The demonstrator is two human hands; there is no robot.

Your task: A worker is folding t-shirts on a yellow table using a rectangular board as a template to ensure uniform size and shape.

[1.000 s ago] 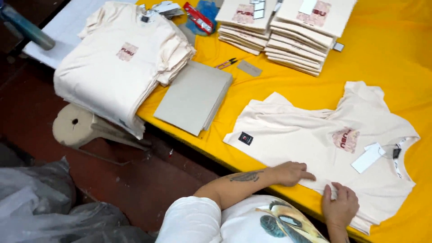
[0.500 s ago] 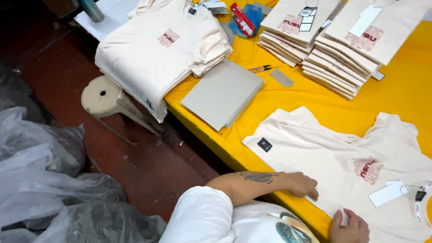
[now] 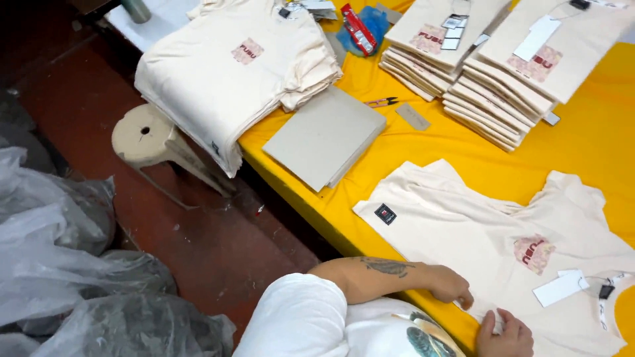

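A cream T-shirt (image 3: 476,231) lies flat, front up, on the yellow table (image 3: 595,152). It has a pink chest print, a small dark patch near one sleeve and a white hang tag (image 3: 561,288) by the collar. My left hand (image 3: 453,288), on a tattooed forearm, curls its fingers over the shirt's near edge. My right hand (image 3: 506,334) pinches the same edge just beside it, at the bottom of the view. Both hands are low in the frame and partly cut off.
Two stacks of folded cream shirts (image 3: 503,73) stand at the back. A tall pile of shirts (image 3: 231,73) overhangs the table's left end above a plastic stool (image 3: 149,139). Grey cardboard sheets (image 3: 324,135), small snips (image 3: 380,102) and clear plastic bags (image 3: 73,277) lie around.
The view has swung left and down, showing more floor and bags. My two hands stay on the shirt's near edge and have drawn closer together.
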